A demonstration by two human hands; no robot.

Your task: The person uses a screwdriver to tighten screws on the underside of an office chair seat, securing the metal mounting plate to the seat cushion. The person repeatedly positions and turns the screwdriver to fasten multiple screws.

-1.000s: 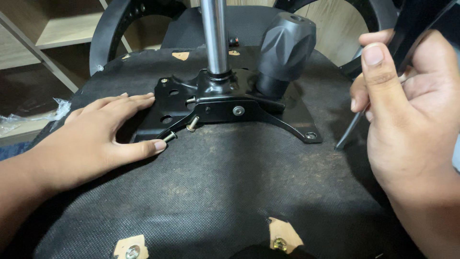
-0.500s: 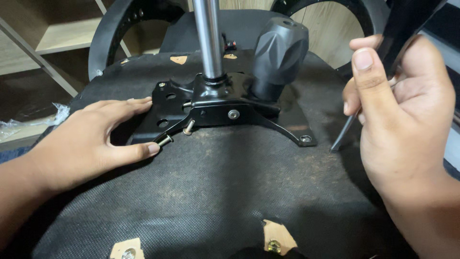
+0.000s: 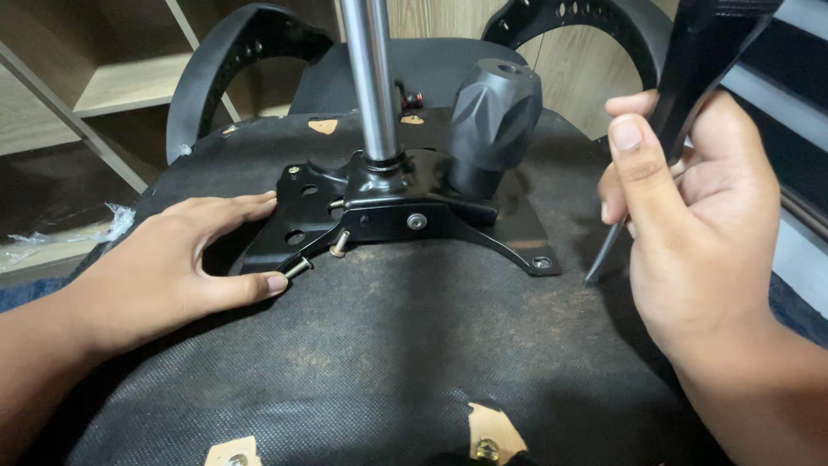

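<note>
Well, seat underside: the black fabric underside of an upturned chair seat (image 3: 388,345) fills the space between and beneath both hands, worn brown in the middle.
Left hand: the left hand (image 3: 164,259) lies flat and spread on the fabric, palm down, fingers stretched toward the black mounting plate (image 3: 302,216) — the fingertips touch its near edge.
Thumb: the thumb tip sits just beside a loose bolt (image 3: 297,267) that sticks out at the plate's lower corner.
Second bolt: another bolt (image 3: 339,244) pokes out a little further from that hand, toward the plate's middle.
Right hand: the right hand (image 3: 699,233) is curled around the black handle of a screwdriver (image 3: 690,78), thumb pressed up along it — a closed grip.
Tool tip: the thin shaft runs down from under the fingers, and its tip (image 3: 591,278) touches or nearly touches the fabric just beside the plate's right corner hole (image 3: 542,261); I cannot tell which.
Between the hands: a shiny metal column (image 3: 369,86) rises from the plate, with a chunky black knob (image 3: 492,116) just to its right-hand side.
Beyond the hands: two curved black armrests (image 3: 224,60) and wooden shelving (image 3: 103,78).
</note>
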